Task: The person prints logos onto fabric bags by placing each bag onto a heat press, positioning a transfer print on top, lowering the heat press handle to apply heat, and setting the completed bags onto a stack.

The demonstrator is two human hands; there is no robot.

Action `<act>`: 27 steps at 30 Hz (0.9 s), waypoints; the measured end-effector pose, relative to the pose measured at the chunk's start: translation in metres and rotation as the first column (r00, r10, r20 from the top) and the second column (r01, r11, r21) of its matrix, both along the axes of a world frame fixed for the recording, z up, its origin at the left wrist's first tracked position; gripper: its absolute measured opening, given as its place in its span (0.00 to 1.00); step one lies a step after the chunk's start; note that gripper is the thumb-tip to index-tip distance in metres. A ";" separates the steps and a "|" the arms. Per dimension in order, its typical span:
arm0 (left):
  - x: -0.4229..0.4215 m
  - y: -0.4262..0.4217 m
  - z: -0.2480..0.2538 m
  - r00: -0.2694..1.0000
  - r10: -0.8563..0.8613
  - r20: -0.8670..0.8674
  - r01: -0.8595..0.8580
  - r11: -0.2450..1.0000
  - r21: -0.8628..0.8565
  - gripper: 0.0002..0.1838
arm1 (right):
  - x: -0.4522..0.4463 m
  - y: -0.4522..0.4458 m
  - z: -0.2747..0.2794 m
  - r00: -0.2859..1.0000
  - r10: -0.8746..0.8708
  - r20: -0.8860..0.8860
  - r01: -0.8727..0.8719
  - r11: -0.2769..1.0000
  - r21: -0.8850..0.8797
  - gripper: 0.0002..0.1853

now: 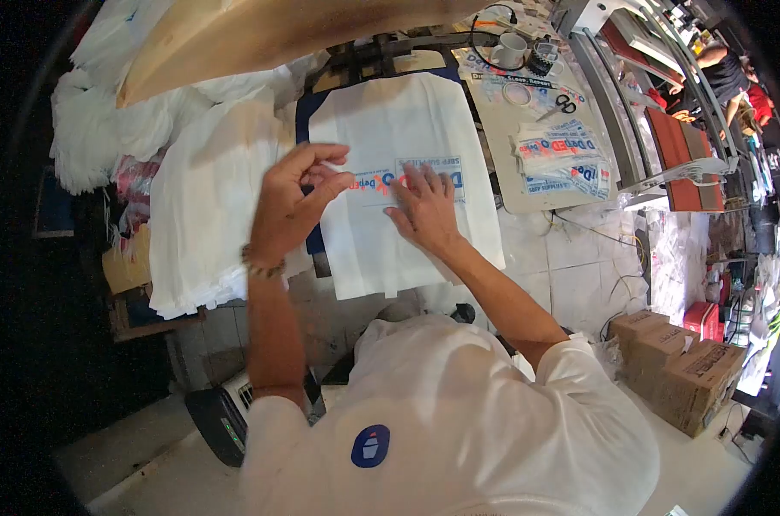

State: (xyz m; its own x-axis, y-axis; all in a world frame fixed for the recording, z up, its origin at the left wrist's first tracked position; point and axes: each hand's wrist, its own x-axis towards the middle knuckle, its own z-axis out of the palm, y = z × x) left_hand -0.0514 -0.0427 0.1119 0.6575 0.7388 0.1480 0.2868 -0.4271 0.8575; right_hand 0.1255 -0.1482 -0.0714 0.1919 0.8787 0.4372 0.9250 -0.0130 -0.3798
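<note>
A white piece of cloth (364, 249) lies spread over a dark blue pad in front of me. On it is a clear transfer film (457, 176) with mirrored red and blue lettering. My right hand (426, 211) rests flat over the lettering, fingers spread, covering part of it. My left hand (295, 202), with a beaded bracelet at the wrist, hovers by the cloth's left side. Its fingers are half curled, the thumb tip apart from the index finger, and nothing shows between them.
A large tan panel (261, 43) hangs over the far edge. White cloth piles (214, 206) stand at left. On a right-hand board lie printed films (562, 155), scissors (565, 104), a tape roll (517, 94) and a mug (509, 52). Cardboard boxes (687, 370) sit at lower right.
</note>
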 end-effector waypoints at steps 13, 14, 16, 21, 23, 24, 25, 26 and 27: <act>0.102 0.172 0.311 0.916 0.384 -0.117 0.069 0.136 0.988 0.18 | 0.016 0.013 -0.021 0.984 0.177 -0.001 -0.177 0.980 -0.096 0.24; 0.106 0.183 0.311 0.901 0.416 -0.124 0.069 0.145 0.987 0.18 | 0.015 0.014 -0.022 0.987 0.163 -0.008 -0.163 0.983 -0.082 0.24; 0.109 0.195 0.312 0.882 0.453 -0.126 0.061 0.155 0.986 0.19 | 0.014 0.015 -0.023 0.989 0.145 -0.016 -0.146 0.987 -0.067 0.24; 0.095 0.188 0.309 0.882 0.465 -0.081 0.012 0.149 0.989 0.20 | 0.014 0.015 -0.020 0.988 0.150 -0.041 -0.152 0.986 -0.071 0.25; 0.076 0.165 0.306 0.896 0.444 -0.032 -0.030 0.131 0.991 0.21 | 0.012 0.010 -0.009 0.994 0.113 -0.004 -0.113 0.993 0.034 0.22; 0.064 0.147 0.303 0.907 0.422 -0.001 -0.056 0.123 0.991 0.21 | 0.008 0.007 -0.002 0.997 0.072 0.020 -0.075 0.988 0.135 0.20; 0.052 0.126 0.299 0.920 0.389 0.040 -0.088 0.108 0.990 0.21 | 0.006 0.002 0.005 0.996 0.086 0.019 -0.088 0.986 0.141 0.20; 0.039 0.103 0.294 0.932 0.355 0.074 -0.115 0.095 0.989 0.22 | 0.006 -0.009 0.012 0.972 0.215 -0.090 -0.202 0.970 0.139 0.16; 0.025 0.071 0.283 0.943 0.312 0.118 -0.154 0.092 0.984 0.22 | 0.008 -0.023 0.015 0.921 0.335 -0.197 -0.311 0.939 0.146 0.13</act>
State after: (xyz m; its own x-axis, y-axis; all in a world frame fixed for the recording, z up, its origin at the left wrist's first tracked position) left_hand -0.0266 0.0287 0.3949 0.5502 0.1332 0.8243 0.5898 -0.7609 -0.2707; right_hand 0.1335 -0.1715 -0.0569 0.0060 0.8576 0.5142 0.7676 0.3256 -0.5520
